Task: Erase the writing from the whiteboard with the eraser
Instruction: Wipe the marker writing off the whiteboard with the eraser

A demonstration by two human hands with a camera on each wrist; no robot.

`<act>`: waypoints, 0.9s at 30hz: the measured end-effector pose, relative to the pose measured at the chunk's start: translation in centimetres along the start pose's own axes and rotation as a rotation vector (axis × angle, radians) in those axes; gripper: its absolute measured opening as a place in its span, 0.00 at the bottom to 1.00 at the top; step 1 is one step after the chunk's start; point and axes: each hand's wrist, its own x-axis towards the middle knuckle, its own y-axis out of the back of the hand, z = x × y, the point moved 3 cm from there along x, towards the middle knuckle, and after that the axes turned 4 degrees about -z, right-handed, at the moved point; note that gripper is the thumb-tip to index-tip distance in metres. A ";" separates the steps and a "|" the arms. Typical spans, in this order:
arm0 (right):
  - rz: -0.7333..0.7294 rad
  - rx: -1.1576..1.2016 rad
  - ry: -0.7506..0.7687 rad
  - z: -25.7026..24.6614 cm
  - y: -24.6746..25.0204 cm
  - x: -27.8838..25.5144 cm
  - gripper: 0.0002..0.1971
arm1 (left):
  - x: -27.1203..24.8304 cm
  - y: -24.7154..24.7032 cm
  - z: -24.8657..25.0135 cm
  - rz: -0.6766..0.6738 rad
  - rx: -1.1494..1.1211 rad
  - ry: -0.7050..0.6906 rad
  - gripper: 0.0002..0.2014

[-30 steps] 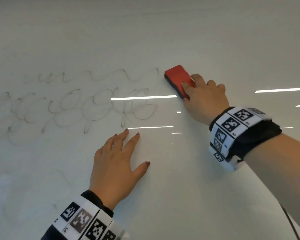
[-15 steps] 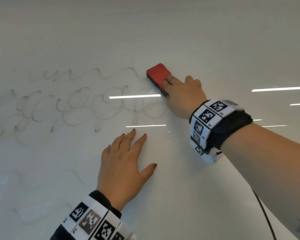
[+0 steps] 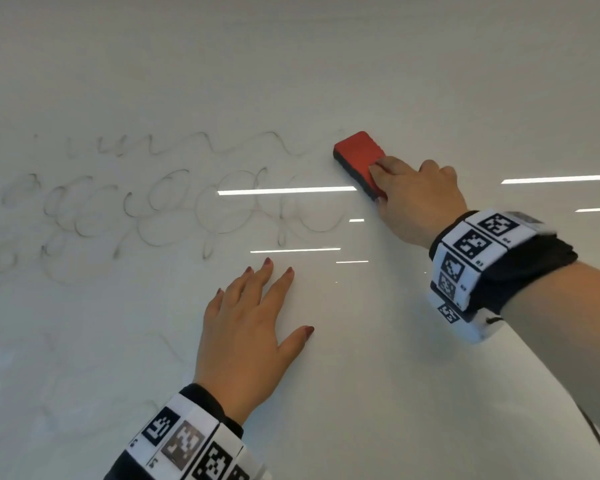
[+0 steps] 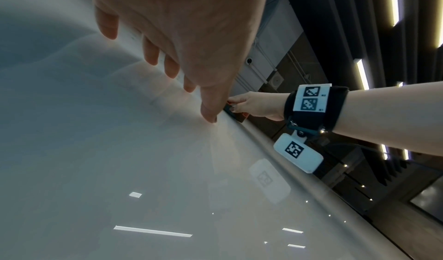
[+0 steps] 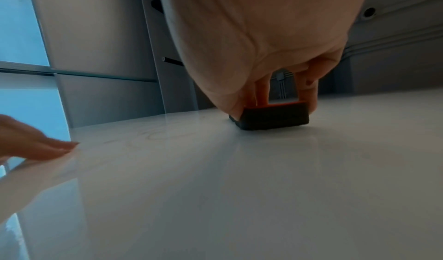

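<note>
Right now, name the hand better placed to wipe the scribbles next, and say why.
Right. The right hand already grips the red eraser, its pad flat on the whiteboard beside the faint scribbles. The left hand lies flat on the board below them, holding nothing.

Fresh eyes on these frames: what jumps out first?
The red eraser stands out, pressed on the whiteboard under the right hand at centre right. Left of it run faint grey looping scribbles. Below them the left hand lies flat on the board, fingers spread.
</note>
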 end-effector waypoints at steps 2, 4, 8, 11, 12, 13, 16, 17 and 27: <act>-0.020 0.048 0.003 0.1 -0.1 0.9 0.25 | 0.0 -0.1 0.0 0.001 0.007 -0.001 0.37; -0.016 0.092 0.022 -0.4 -0.1 1.2 0.25 | 0.0 0.0 0.0 0.003 0.010 -0.001 0.37; 0.002 0.120 0.116 -1.9 0.5 0.2 0.25 | -0.2 -0.2 0.0 0.008 0.015 0.010 0.37; -0.014 0.106 0.269 -5.1 0.6 -2.6 0.26 | -0.2 -0.3 0.1 0.011 0.018 0.016 0.38; -0.016 0.103 0.317 -6.0 0.5 -3.7 0.26 | -0.2 -0.3 0.2 0.011 0.019 0.017 0.38; -0.019 0.103 0.350 -6.6 0.5 -4.7 0.25 | -0.2 -0.3 0.2 0.008 0.020 0.018 0.37; -0.017 0.103 0.378 -6.7 0.2 -6.2 0.25 | -0.2 -0.4 0.3 0.008 0.023 0.024 0.37; -0.018 0.099 0.376 -6.3 0.2 -6.1 0.25 | -0.2 -0.4 0.2 0.009 0.026 0.027 0.37; -0.028 0.132 0.199 -6.1 0.5 -2.2 0.28 | -0.1 0.4 0.0 0.020 0.041 -0.012 0.38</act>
